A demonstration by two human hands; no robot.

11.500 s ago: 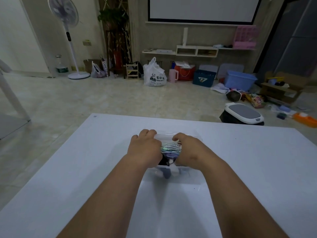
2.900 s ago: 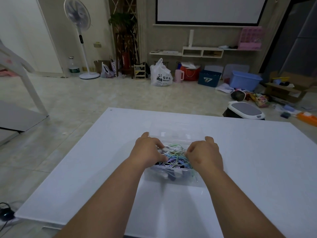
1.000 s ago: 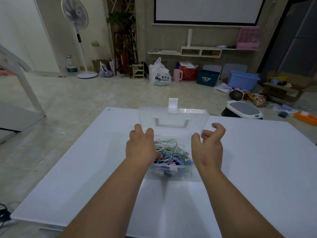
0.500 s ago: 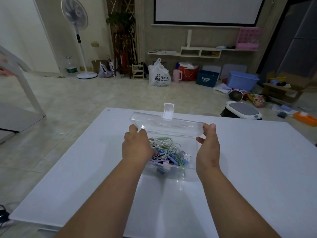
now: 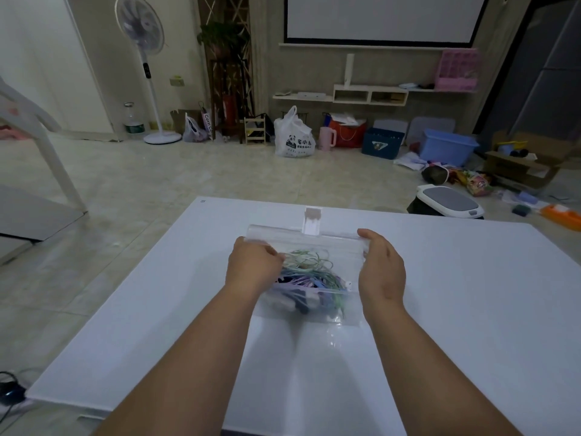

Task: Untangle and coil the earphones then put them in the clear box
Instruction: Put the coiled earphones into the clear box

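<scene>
Earphones (image 5: 309, 275) lie in the clear box (image 5: 352, 313) at mid-frame, so the task looks nearly done, with the lid (image 5: 283, 236) not yet shut.
The cables are a loose, many-coloured heap, more bundled than neatly coiled. The right hand (image 5: 382, 272) pinches the lid's right end. The left hand (image 5: 253, 267) curls in at the left end, and I cannot tell what it grips. The box sits on the white table (image 5: 471, 309).

Two hands (image 5: 253, 267) (image 5: 382, 272), one clear box (image 5: 353, 311)
</scene>
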